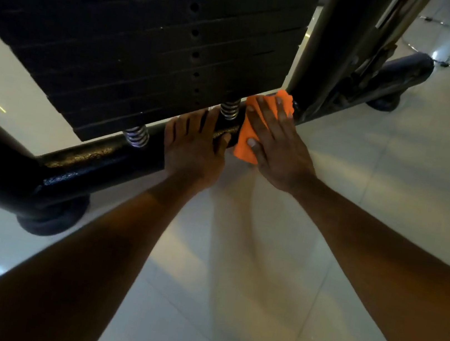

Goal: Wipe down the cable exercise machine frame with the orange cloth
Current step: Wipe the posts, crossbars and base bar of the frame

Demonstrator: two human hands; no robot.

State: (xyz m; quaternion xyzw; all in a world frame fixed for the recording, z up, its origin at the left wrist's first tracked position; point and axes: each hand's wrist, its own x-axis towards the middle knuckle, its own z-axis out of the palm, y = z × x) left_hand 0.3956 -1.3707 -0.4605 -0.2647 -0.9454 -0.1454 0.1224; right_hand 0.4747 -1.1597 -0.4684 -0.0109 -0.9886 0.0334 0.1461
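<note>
At frame centre the right hand (275, 145) presses the orange cloth (256, 128) flat-fingered onto the black base tube (96, 162); the left hand (192, 148) rests beside it, fingers straight; weight stack (138, 40) above; no legible writing.

cloth (247, 141) on base bar (97, 160), right of springs (230, 108), below weights (138, 40).

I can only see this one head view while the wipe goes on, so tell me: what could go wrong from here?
1. The left hand rests on the base tube with its fingertips under the weight stack, beside a spring; if the stack dropped, they could be pinched.
2. The right hand presses the orange cloth flat near the upright post; the cloth's bunched end could snag at that joint.
</note>
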